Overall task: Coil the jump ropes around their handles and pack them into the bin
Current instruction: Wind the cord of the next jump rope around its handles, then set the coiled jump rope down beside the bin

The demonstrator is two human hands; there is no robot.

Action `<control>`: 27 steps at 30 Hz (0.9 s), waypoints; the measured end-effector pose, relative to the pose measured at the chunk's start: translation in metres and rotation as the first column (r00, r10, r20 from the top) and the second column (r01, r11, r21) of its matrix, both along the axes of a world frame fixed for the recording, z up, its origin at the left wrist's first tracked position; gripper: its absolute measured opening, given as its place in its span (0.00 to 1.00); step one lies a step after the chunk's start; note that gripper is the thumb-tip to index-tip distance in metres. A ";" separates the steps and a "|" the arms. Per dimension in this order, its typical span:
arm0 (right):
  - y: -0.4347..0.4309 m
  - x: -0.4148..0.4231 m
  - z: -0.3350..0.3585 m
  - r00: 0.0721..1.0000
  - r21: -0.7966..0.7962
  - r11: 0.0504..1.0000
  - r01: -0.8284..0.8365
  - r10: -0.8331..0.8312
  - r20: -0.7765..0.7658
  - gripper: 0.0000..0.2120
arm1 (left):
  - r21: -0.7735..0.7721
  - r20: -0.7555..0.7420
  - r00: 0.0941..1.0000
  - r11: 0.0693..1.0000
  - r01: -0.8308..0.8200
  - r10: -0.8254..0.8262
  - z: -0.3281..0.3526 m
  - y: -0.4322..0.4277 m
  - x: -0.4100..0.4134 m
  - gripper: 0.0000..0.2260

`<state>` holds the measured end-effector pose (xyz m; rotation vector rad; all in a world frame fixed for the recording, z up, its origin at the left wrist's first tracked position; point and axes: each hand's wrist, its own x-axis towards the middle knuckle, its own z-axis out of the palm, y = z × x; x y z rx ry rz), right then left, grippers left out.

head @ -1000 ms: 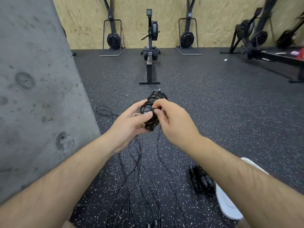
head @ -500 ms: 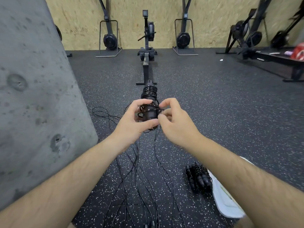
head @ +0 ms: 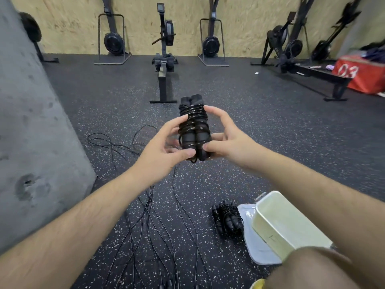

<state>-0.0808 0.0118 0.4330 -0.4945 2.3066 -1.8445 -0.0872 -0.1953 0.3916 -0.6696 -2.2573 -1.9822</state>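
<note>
Jump rope [head: 193, 126], coiled with its long axis running near-to-far, is pinched between left hand [head: 164, 155] and right hand [head: 227, 138], while the bin [head: 287, 222] is set near right, nearest the right hand.

A single wide-angle head camera looks forward and down, close over the left hand [head: 161, 156] and right hand [head: 228, 140] at the rope bundle [head: 193, 126]; floor [head: 260, 130] stretches ahead to the far wall [head: 239, 21].

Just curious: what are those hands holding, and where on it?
A bundle of two black jump-rope handles wrapped in black cord. Left hand and right hand flank it, thumbs on its lower end, forefingers on the coil.
</note>
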 end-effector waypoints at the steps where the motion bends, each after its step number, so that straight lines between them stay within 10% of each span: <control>1: 0.010 -0.001 -0.005 0.999 -0.018 1.000 0.011 -0.010 0.039 0.39 | 0.012 0.042 0.999 0.999 0.031 -0.032 -0.003 0.009 -0.002 0.34; 12: 0.101 -0.017 -0.172 0.889 0.065 0.955 0.289 -0.293 0.351 0.36 | -0.146 0.429 0.899 0.976 0.161 -0.084 -0.141 0.120 -0.041 0.34; 27: 0.052 -0.071 -0.438 0.918 0.657 0.754 0.021 -0.275 0.287 0.35 | -0.359 0.688 0.682 0.933 0.023 0.248 -0.408 0.123 -0.072 0.35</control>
